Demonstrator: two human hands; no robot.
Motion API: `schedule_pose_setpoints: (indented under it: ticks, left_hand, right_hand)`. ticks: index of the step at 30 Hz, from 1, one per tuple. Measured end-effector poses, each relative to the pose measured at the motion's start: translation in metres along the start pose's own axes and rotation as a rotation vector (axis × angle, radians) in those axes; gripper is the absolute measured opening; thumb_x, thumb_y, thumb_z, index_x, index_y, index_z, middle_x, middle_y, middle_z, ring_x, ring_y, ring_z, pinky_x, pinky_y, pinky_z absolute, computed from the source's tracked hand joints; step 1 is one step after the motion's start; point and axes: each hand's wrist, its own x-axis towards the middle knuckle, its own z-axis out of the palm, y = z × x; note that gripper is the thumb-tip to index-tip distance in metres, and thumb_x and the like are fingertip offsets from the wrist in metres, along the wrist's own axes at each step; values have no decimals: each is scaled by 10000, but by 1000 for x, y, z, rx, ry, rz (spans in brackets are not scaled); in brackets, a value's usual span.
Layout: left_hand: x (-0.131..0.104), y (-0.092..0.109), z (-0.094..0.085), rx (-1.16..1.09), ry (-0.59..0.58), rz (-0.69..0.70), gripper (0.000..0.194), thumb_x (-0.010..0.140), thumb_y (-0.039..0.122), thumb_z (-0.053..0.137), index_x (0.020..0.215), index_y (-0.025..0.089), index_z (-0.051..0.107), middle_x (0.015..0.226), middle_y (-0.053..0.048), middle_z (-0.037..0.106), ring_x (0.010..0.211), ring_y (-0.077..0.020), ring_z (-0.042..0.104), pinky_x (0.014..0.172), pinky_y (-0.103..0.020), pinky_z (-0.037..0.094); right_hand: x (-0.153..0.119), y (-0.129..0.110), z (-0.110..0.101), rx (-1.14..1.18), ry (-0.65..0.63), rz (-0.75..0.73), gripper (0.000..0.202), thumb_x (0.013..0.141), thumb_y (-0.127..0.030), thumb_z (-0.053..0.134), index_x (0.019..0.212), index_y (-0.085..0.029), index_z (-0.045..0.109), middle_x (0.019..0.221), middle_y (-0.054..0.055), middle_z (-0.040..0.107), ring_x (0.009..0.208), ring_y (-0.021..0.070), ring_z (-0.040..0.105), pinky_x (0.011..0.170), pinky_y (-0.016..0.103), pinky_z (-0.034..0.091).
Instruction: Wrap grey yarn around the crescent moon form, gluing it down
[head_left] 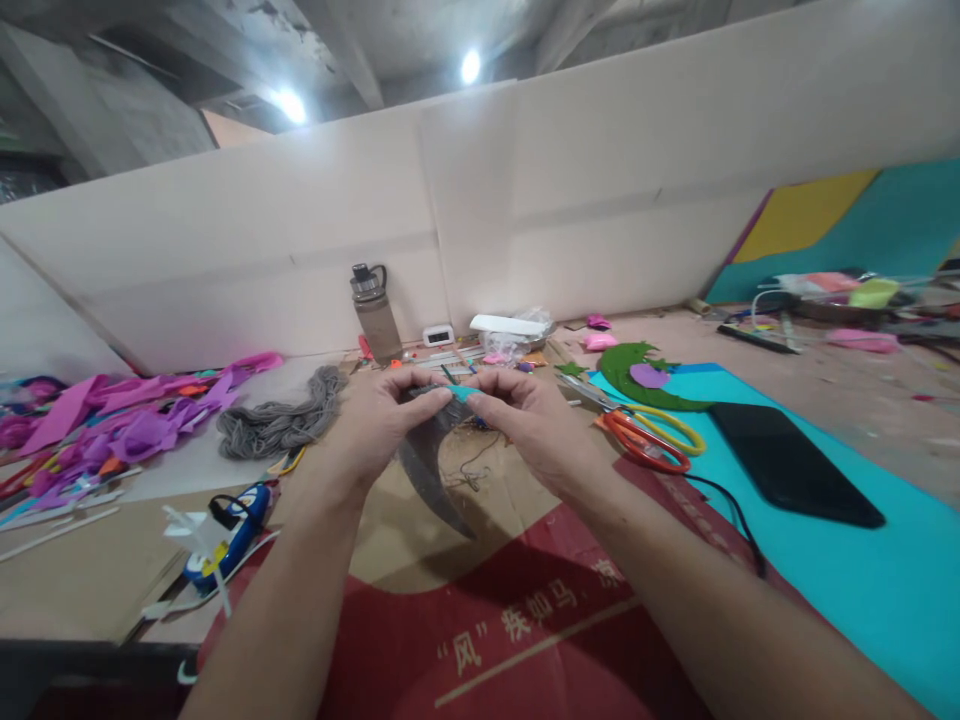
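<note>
My left hand (409, 405) is closed, with thumb and fingers pinching a dark grey curved, horn-shaped piece (431, 475) near its upper end. Its pointed tip hangs down over the cardboard. Between the thumbs of both hands sits a small teal piece (463, 393), against the top of the grey one. My right hand (521, 410) pinches the other side of this teal piece. How the two pieces join is hidden by my fingers. Below them, loose dark threads (471, 472) lie on the red and brown cardboard (495, 620).
Orange and yellow-handled scissors (649, 440), a black phone (795, 460) and a green curved piece (626, 375) lie right, by a turquoise sheet (862, 600). Grey yarn (281, 415), purple scraps (150, 430) and a blue power strip (232, 540) are left. A bottle (377, 320) stands behind.
</note>
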Motion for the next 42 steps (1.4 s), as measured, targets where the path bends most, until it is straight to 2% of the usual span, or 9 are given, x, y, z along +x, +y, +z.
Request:
schedule_pose_setpoints:
  ticks: [8, 14, 16, 19, 22, 24, 31, 39, 42]
  left_hand:
    - [-7, -13, -5, 52, 34, 81, 246, 731, 419, 764, 823, 192, 741, 763, -16, 714, 661, -148, 623, 636, -268, 507]
    - [-8, -15, -2, 161, 68, 206, 211, 776, 393, 726, 850, 196, 746, 787, -24, 719, 679, -153, 632, 626, -265, 499]
    - [-8, -15, -1, 253, 99, 346, 144, 799, 339, 706, 835, 204, 740, 802, -27, 723, 715, -160, 640, 656, -279, 502]
    - [-9, -17, -1, 469, 194, 709, 24, 799, 238, 708, 812, 221, 719, 798, -20, 725, 768, -166, 643, 760, -325, 493]
    - [-11, -20, -4, 694, 316, 1060, 111, 767, 166, 745, 831, 244, 699, 805, 0, 735, 779, -164, 653, 821, -355, 471]
    - [-14, -22, -7, 813, 382, 1201, 187, 747, 134, 766, 872, 250, 690, 823, 3, 739, 791, -160, 657, 823, -344, 471]
    - [-25, -27, -12, 1006, 410, 1294, 257, 749, 167, 790, 965, 261, 687, 869, -5, 737, 825, -151, 661, 828, -290, 486]
    - [-27, -25, -10, 987, 418, 1305, 208, 749, 159, 791, 903, 247, 683, 823, 8, 727, 801, -134, 655, 833, -273, 496]
    - [-28, -26, -11, 999, 390, 1289, 229, 743, 144, 795, 923, 225, 679, 826, -8, 725, 816, -143, 650, 836, -284, 500]
  right_hand:
    - [-4, 0, 6, -75, -14, -62, 144, 818, -338, 652, 849, -198, 649, 775, -6, 628, 733, 129, 567, 698, 272, 470]
    - [-7, -1, 8, -264, 69, -223, 77, 791, -240, 697, 813, -195, 639, 759, -14, 635, 699, 124, 565, 640, 251, 454]
    - [-8, 0, 7, -320, 102, -292, 37, 812, -218, 678, 812, -196, 648, 778, -6, 644, 716, 129, 572, 659, 261, 455]
    - [-9, 2, 6, -392, 118, -411, 31, 837, -195, 661, 812, -203, 645, 805, 5, 638, 769, 142, 580, 714, 282, 459]
    - [-7, 3, 4, -437, 105, -519, 40, 840, -181, 666, 837, -211, 639, 839, 15, 615, 846, 159, 575, 767, 301, 457]
    - [-5, 4, 4, -453, 97, -547, 108, 818, -161, 669, 903, -213, 626, 899, 25, 602, 851, 160, 554, 738, 294, 448]
    - [2, 13, 0, -316, 2, -324, 437, 651, -15, 496, 1047, -199, 488, 972, 30, 524, 786, 132, 497, 646, 253, 420]
    - [6, -2, -24, -424, -244, -148, 299, 736, -98, 530, 1003, -213, 601, 897, 4, 588, 709, 121, 481, 643, 265, 399]
    - [4, -14, -28, -333, -310, -60, 309, 758, -136, 551, 1044, -220, 632, 946, 23, 629, 762, 138, 537, 666, 276, 423]
